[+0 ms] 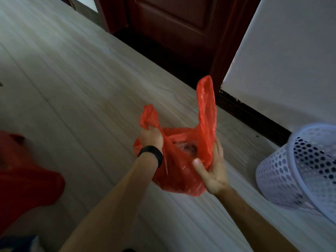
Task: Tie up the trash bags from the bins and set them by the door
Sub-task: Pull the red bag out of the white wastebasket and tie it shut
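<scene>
A red plastic trash bag (179, 171) with some rubbish inside hangs above the floor in front of me. My left hand (151, 136), with a black band on its wrist, is closed around the bag's left handle loop. My right hand (211, 170) pinches the base of the right handle loop between thumb and fingers; that loop (206, 106) stands upright above it. The bag's mouth is untied. A dark red wooden door (174, 24) stands straight ahead, beyond the bag.
A white perforated plastic bin (298, 170) lies tilted on the floor at the right, beside a white wall (291, 60) with a dark skirting board. Red cloth (23, 179) shows at the left edge. Pale wood-look flooring (72, 79) stretches toward the door.
</scene>
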Tool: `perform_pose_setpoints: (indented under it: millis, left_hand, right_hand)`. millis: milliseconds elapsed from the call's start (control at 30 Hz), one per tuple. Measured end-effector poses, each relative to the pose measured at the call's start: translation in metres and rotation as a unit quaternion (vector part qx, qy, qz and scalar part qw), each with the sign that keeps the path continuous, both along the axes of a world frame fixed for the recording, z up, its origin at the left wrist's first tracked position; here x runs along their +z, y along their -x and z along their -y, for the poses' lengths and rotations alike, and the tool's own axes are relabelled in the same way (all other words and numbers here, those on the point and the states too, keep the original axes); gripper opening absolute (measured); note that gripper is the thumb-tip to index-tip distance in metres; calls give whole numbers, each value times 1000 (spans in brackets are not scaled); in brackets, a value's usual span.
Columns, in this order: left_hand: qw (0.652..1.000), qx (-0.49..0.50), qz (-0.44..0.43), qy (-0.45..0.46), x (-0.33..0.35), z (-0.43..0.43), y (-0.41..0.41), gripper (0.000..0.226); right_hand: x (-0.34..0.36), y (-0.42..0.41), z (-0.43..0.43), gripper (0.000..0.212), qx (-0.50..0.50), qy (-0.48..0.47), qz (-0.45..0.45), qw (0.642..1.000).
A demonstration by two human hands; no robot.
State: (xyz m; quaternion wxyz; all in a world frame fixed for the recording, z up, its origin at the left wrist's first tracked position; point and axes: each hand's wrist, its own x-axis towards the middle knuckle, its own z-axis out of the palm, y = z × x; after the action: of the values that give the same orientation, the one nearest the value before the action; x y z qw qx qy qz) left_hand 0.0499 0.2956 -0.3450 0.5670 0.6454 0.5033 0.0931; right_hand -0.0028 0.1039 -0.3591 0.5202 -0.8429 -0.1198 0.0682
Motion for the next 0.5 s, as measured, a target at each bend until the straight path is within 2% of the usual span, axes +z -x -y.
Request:
perform_pose_setpoints:
  millis: [133,200,267,333,367,433,500]
  left_hand:
    - [997,-44,-63,8,-1,-5,-3,47]
    - [996,-54,-62,24,2,-6,-3,46]
    - [995,-73,-64,31,2,-7,-2,43]
    - [989,-101,-74,80,-3,-6,3,39]
    - [988,-98,-76,90,-6,-7,5,37]
    - [992,-97,-25,72,-7,-5,7,25]
    - [996,-45,27,78,3,-1,8,29]
  right_hand:
    - [7,-6,-12,130,30,70,96,992]
    - [9,-11,-20,130,20,131,112,985]
    - [4,-17,-29,109,15,193,147,970]
    - [-6,-23,-36,66,-7,210,243,947]
    - [-11,-26,-39,51,-14,201,266,943]
    - [-13,-34,-42,36,-16,175,225,958]
    - [-13,-39,-47,41,-19,170,170,970]
